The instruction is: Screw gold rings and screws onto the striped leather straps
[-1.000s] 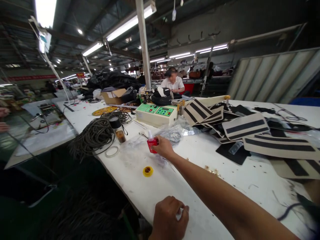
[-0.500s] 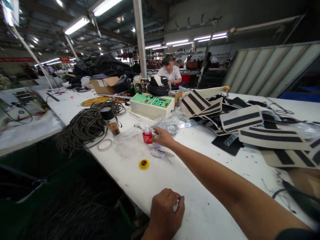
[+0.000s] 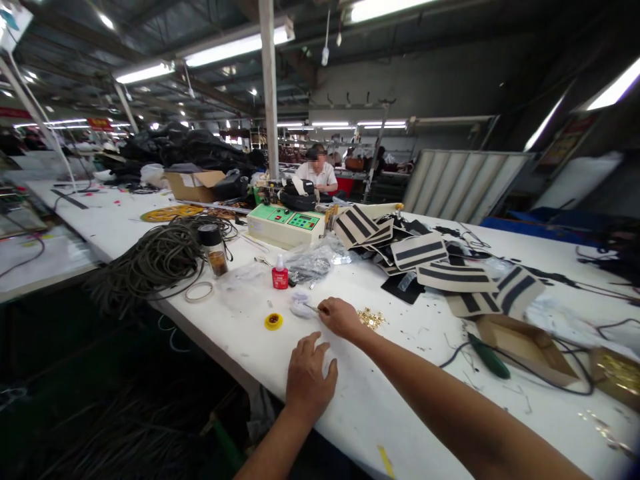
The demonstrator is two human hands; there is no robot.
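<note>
My right hand (image 3: 341, 319) is closed in a pinch on a thin, slender tool (image 3: 313, 308), mostly hidden by the fingers. The tool's tip points left at a crumpled whitish wad (image 3: 301, 305). Closer to me, my left hand (image 3: 311, 375) hovers over or rests on the table, fingers apart and holding nothing. Left of the hands sits a small yellow dish (image 3: 273, 322) with dark brown contents. Behind it stands a red bottle (image 3: 280, 277) with a white nozzle cap. Small gold metal pieces (image 3: 371, 319) lie in a pile beside my right wrist.
Coiled dark cord (image 3: 145, 260), a black-capped jar (image 3: 218, 260) and a tape ring (image 3: 199, 292) are at left. A green-topped machine (image 3: 285, 227) stands behind. Striped panels (image 3: 455, 277), a green-handled tool (image 3: 489, 357) and a cardboard tray (image 3: 525, 347) lie right. A person sits beyond.
My right hand has left the red bottle, come nearer and pinched the thin tool by the wad. My left hand has moved forward and spread its fingers. The view has turned right.
</note>
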